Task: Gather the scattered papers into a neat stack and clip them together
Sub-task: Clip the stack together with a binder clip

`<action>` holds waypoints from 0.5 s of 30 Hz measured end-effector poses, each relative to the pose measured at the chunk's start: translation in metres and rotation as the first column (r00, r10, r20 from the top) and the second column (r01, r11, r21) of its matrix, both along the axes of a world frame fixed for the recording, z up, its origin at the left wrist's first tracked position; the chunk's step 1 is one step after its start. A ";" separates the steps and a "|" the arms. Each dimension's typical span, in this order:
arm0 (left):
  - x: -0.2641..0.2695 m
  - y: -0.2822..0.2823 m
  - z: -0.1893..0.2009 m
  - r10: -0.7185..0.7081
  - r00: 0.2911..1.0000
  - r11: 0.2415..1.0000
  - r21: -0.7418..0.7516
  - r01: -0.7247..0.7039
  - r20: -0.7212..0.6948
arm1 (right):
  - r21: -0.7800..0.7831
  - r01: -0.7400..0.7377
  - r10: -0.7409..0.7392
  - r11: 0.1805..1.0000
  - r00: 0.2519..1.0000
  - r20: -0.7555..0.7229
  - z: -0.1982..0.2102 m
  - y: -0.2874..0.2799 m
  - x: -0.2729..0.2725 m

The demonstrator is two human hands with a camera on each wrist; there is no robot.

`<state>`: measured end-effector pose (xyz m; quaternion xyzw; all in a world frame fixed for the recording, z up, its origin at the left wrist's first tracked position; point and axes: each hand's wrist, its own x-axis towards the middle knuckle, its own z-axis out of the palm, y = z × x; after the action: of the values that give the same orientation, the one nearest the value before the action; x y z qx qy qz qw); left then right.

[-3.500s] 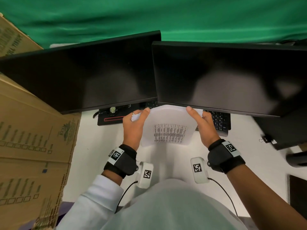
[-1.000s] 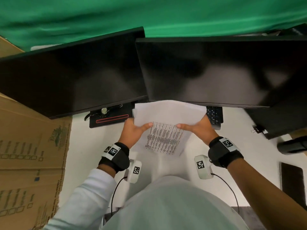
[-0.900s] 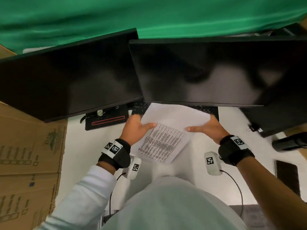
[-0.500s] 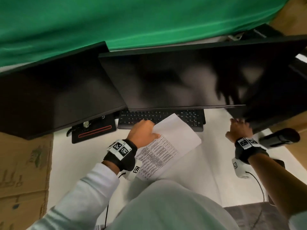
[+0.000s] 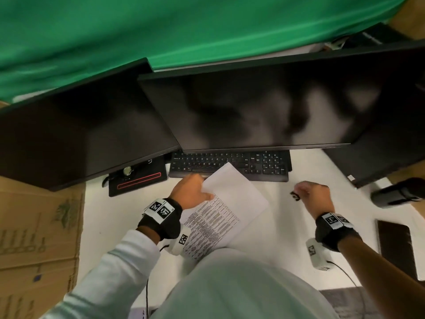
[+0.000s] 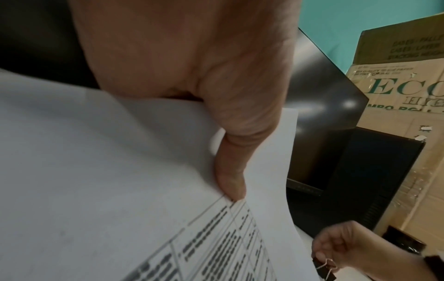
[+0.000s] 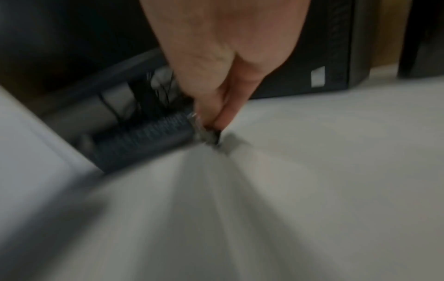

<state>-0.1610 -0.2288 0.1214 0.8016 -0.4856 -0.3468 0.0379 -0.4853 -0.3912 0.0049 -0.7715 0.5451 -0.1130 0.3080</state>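
Observation:
A stack of white papers (image 5: 230,203) with a printed table on top is held above the desk, turned diagonally. My left hand (image 5: 192,192) grips the stack's left edge, with the thumb (image 6: 230,178) pressed on the top sheet. To the right of the papers, my right hand (image 5: 309,193) pinches a small black binder clip (image 5: 295,195) with wire handles. The same binder clip (image 6: 324,270) shows at the lower right of the left wrist view. In the blurred right wrist view the clip (image 7: 209,136) sits at my fingertips (image 7: 216,119), just over the desk.
Two dark monitors (image 5: 253,107) stand across the white desk (image 5: 287,226), with a black keyboard (image 5: 253,164) under them. Cardboard boxes (image 5: 34,238) fill the left side. A black cylinder (image 5: 400,192) and a dark flat object (image 5: 395,245) lie at the right.
My right hand let go of the papers, reached right under the monitor, and came back toward the centre holding the binder clip. My left hand kept the stack, now tilted diagonally.

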 end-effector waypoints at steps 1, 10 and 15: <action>0.001 0.001 -0.001 -0.003 1.000 1.000 0.008 0.003 -0.005 | 0.105 0.028 -0.045 0.994 0.985 0.164 0.003 0.006 0.009; 0.001 0.012 -0.001 -0.070 0.996 0.996 0.048 0.073 -0.054 | 0.520 -0.123 -0.278 0.845 0.730 0.624 0.041 0.048 0.071; 0.004 0.020 0.001 -0.072 0.997 0.996 0.056 0.072 -0.011 | 0.550 -0.187 -0.238 0.814 0.756 0.610 0.047 0.058 0.078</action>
<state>-0.1566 -0.2085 0.1221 0.7828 -0.5041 -0.3648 0.0050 -0.4072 -0.3327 0.0520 -0.5426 0.4210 -0.2075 0.6966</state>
